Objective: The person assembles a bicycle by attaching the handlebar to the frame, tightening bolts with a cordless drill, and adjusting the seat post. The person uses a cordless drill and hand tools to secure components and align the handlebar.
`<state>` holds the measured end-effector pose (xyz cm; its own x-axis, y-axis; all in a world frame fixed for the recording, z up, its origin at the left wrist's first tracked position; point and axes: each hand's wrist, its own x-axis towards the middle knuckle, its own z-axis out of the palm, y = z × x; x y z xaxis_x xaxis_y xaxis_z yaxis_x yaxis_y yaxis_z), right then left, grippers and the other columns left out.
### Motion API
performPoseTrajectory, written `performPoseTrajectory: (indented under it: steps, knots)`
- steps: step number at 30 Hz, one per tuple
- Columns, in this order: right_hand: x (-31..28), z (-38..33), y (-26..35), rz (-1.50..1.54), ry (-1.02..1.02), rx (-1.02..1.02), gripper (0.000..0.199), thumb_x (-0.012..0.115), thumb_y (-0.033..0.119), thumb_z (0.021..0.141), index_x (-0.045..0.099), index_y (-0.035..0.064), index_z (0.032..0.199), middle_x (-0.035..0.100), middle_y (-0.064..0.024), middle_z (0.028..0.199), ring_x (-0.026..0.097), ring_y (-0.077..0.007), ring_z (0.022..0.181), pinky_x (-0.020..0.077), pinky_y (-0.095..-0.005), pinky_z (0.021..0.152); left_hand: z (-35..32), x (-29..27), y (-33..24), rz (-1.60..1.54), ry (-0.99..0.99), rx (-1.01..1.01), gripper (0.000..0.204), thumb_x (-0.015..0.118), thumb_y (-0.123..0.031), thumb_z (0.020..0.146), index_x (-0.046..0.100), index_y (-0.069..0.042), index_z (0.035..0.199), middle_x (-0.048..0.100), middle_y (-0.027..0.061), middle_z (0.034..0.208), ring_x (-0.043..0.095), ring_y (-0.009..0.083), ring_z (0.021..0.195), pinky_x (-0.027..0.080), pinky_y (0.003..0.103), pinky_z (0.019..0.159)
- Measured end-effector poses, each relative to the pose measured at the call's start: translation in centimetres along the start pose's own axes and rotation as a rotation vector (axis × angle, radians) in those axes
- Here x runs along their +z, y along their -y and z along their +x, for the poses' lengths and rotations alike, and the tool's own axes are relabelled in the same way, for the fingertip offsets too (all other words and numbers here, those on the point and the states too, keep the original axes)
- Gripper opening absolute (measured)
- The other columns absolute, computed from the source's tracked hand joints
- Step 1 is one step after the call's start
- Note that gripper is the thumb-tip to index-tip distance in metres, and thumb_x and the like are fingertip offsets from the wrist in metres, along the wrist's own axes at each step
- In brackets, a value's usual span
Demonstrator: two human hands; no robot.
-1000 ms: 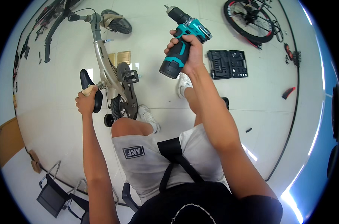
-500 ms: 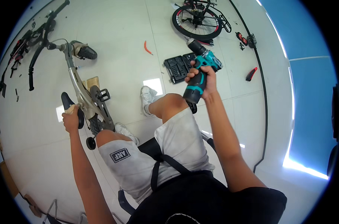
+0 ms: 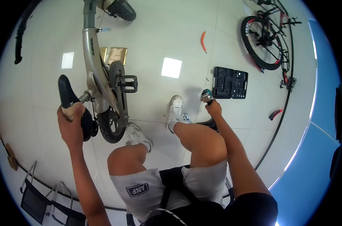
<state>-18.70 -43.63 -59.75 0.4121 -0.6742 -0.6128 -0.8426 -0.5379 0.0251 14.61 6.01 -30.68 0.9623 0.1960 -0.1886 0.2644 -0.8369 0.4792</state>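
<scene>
My left hand (image 3: 72,122) is closed around the middle of a black bicycle saddle (image 3: 67,92), with the saddle's nose and rear showing on either side. Under it stands a small bike with a champagne-grey frame (image 3: 97,71), a black pedal (image 3: 128,84) and a small rear wheel (image 3: 110,125). On the other side, low beside my right shin, my right hand (image 3: 214,108) grips a teal and black cordless drill (image 3: 206,96). Only part of the drill shows; most of its handle is hidden by the hand.
An open black tool case (image 3: 230,83) lies beyond my right hand. Farther off are a curved orange strip (image 3: 203,41) and a larger bike's wheel (image 3: 262,43). Gold-coloured flat pieces (image 3: 117,56) lie behind the small bike. Chairs (image 3: 35,201) stand at lower left.
My right hand has lowered the drill from above the tool case to beside my shin. My left hand stays on the saddle. The whole view has shifted.
</scene>
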Motion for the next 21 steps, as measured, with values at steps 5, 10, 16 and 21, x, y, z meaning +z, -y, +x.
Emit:
performPoseTrajectory:
  steps: [5, 10, 16, 21]
  knots:
    - [7.1, 1.3, 1.5, -0.323, -0.098, 0.003, 0.029, 0.064, 0.019, 0.093, 0.055, 0.0107, 0.119, 0.067, -0.0140, 0.111, 0.065, -0.0347, 0.108, 0.0509, -0.0522, 0.092, 1.1, 0.9, 0.4, -0.059, 0.053, -0.016, 0.073, 0.068, -0.052, 0.094, 0.051, 0.001, 0.140, 0.064, 0.0174, 0.125, 0.061, 0.0263, 0.113, 0.045, 0.036, 0.102]
    - [9.8, 1.1, 1.1, -0.334, -0.094, 0.004, 0.021, 0.057, 0.016, 0.098, 0.054, 0.0138, 0.118, 0.063, -0.0096, 0.116, 0.063, -0.0299, 0.112, 0.0500, -0.0511, 0.093, 2.3, 0.8, 0.9, -0.078, 0.052, -0.072, 0.062, 0.066, -0.046, 0.098, 0.053, 0.002, 0.136, 0.064, 0.0136, 0.117, 0.061, 0.0213, 0.104, 0.046, 0.033, 0.098]
    - [11.4, 3.7, -0.2, -0.293, -0.006, 0.007, 0.025, 0.050, 0.020, 0.101, 0.055, 0.0124, 0.125, 0.064, -0.0095, 0.118, 0.063, -0.0283, 0.115, 0.0495, -0.0511, 0.098, 2.8, 2.7, -0.2, 0.003, -0.017, 0.056, 0.066, 0.065, -0.052, 0.096, 0.055, 0.002, 0.132, 0.066, 0.0166, 0.112, 0.062, 0.0269, 0.103, 0.047, 0.036, 0.098]
    - [6.9, 3.6, 4.4, -0.114, 0.102, 0.165, 0.065, 0.065, 0.029, 0.092, 0.042, 0.0066, 0.148, 0.053, -0.0198, 0.137, 0.055, -0.0362, 0.128, 0.0440, -0.0491, 0.107, 2.1, 2.9, -8.2, 0.334, 0.079, 0.031, 0.087, 0.067, -0.072, 0.083, 0.059, 0.003, 0.127, 0.071, 0.0225, 0.110, 0.070, 0.0349, 0.102, 0.052, 0.041, 0.090]
